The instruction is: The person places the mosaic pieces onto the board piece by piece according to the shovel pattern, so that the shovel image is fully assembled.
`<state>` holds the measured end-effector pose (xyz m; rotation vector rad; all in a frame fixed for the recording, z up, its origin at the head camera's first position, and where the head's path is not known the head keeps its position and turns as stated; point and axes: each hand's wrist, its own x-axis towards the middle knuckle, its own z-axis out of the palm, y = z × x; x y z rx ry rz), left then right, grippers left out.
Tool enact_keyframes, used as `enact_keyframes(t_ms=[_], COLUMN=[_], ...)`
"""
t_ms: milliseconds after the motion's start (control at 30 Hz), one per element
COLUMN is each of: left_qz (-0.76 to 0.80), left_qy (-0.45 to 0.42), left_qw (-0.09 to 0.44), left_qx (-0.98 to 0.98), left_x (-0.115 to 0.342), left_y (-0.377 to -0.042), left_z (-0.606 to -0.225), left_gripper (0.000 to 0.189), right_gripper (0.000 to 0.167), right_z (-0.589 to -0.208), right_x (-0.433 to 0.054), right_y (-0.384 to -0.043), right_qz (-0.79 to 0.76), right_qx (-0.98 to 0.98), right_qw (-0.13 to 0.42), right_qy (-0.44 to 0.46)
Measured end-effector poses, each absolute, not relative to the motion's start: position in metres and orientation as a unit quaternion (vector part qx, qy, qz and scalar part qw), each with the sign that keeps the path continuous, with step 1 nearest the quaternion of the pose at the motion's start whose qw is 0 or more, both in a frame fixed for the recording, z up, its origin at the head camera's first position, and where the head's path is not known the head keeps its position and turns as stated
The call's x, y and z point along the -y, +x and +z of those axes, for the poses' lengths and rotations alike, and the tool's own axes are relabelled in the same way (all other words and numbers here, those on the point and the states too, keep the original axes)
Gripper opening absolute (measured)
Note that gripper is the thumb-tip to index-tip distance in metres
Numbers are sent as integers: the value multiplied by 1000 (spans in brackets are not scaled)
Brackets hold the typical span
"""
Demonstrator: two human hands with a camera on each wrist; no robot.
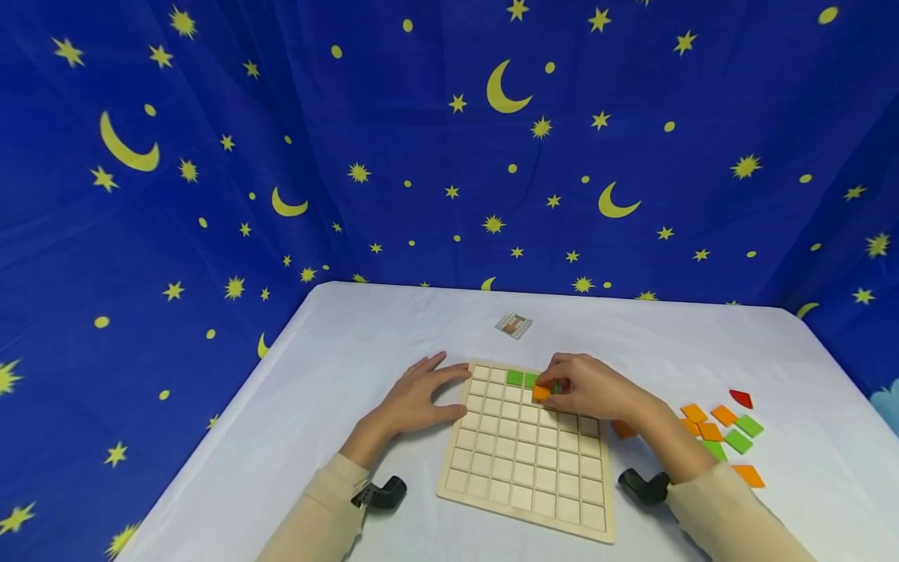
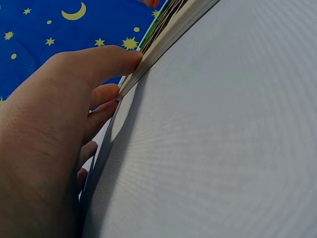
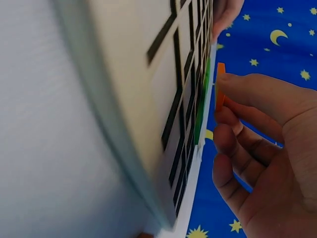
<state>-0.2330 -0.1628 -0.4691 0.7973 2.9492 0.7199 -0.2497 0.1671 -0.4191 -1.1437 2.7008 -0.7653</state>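
A wooden grid board [image 1: 523, 473] lies on the white table, divided into square cells. Along its far row sit a few green square tiles [image 1: 515, 378], one partly hidden behind my right fingers. My right hand [image 1: 597, 386] pinches an orange square tile [image 1: 539, 393] between thumb and fingers over the far part of the grid. In the right wrist view that orange tile [image 3: 220, 89] is held edge-on, apart from the board. My left hand [image 1: 417, 396] rests at the board's left edge with fingers spread, thumb and index touching the rim, as the left wrist view also shows.
Right of the board lie several loose orange tiles [image 1: 711, 432], some green tiles [image 1: 738, 442] and a red piece [image 1: 740, 399] with a curved edge. My right forearm passes over part of this group. A small card with a printed grid [image 1: 514, 325] lies beyond the board.
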Motion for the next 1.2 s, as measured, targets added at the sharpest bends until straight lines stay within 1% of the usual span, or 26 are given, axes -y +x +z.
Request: enact_keyframes(t_ms=[133, 500, 800, 1200], left_qz=[231, 230, 228, 225], left_qy=[257, 251, 251, 251], left_qw=[-1, 4, 0, 3], left_qx=[-938, -940, -941, -942], left_x=[163, 163, 164, 163], left_y=[-233, -232, -233, -233], left_z=[-469, -469, -470, -469], left_gripper=[62, 63, 63, 65], right_gripper=[26, 22, 25, 27], right_z=[-418, -425, -425, -414], right_x=[-161, -156, -155, -174], right_y=[-251, -254, -252, -247], right_qz=[-252, -230, -232, -269], right_qx=[-889, -887, -891, -893], right_qw=[58, 55, 56, 69], right_qy=[-378, -396, -387, -355])
